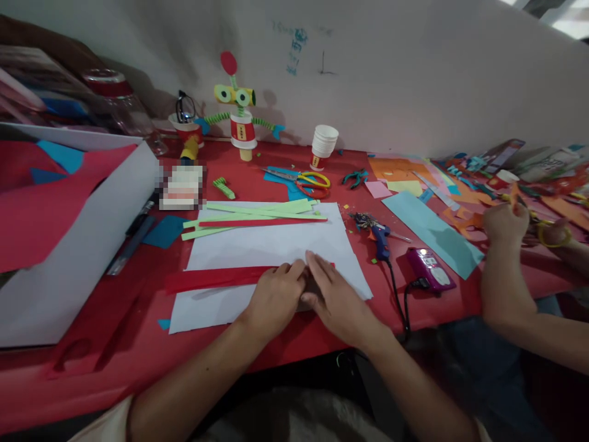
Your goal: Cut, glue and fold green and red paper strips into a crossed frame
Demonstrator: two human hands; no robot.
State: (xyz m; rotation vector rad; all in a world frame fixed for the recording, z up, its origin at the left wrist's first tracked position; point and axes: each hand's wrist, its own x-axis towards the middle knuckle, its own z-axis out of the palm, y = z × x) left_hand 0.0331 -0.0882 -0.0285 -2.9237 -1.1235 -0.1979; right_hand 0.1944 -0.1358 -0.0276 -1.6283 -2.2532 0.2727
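Red paper strips (216, 279) lie across a white sheet of paper (243, 245), their right end running under my hands. My left hand (278, 294) is closed on the strip, its fingers curled near that end. Close beside it, my right hand (338, 304) has its fingers stretched out over the strip's end and its thumb apart. What lies between the two hands is mostly hidden. Pale green paper strips (257, 215) and a thin red strip (276, 222) rest on the sheet's far part.
Scissors (308, 179) and pliers (355, 178) lie beyond the sheet. A paper-cup figure (243, 129) and stacked paper cups (323, 146) stand near the wall. At right are a glue gun (381, 239), its cable, a purple device (430, 269) and another person's hand (506, 221).
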